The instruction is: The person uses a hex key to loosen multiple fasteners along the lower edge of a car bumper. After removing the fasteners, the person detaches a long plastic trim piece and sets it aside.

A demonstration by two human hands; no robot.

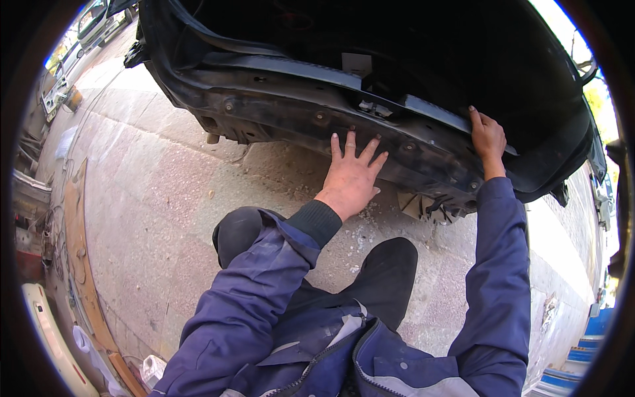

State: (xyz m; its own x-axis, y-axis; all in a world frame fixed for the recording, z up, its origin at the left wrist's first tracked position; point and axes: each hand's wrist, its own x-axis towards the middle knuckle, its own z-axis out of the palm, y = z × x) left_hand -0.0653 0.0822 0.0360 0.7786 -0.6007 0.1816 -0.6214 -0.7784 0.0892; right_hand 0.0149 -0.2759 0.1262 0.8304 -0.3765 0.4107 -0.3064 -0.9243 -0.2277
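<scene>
In front of me is the rear of a dark car body, its trunk (463, 46) open and its rear panel (271, 99) bare, with round fasteners along it. A latch (375, 108) sits at the middle of the trunk sill (440, 114). My left hand (350, 175) lies with fingers spread against the lower part of the panel, holding nothing. Farther right, my right hand (488, 140) has its fingers curled over the edge of the sill. Part of its grip is hidden behind the lip.
Paved ground (152, 192) with white flakes lies below the car. Black broken-looking parts (436, 210) hang under the panel at right. A long brown board (83, 245) and a cream bumper-like part (56, 337) lie at left. Blue steps (582, 354) stand at lower right.
</scene>
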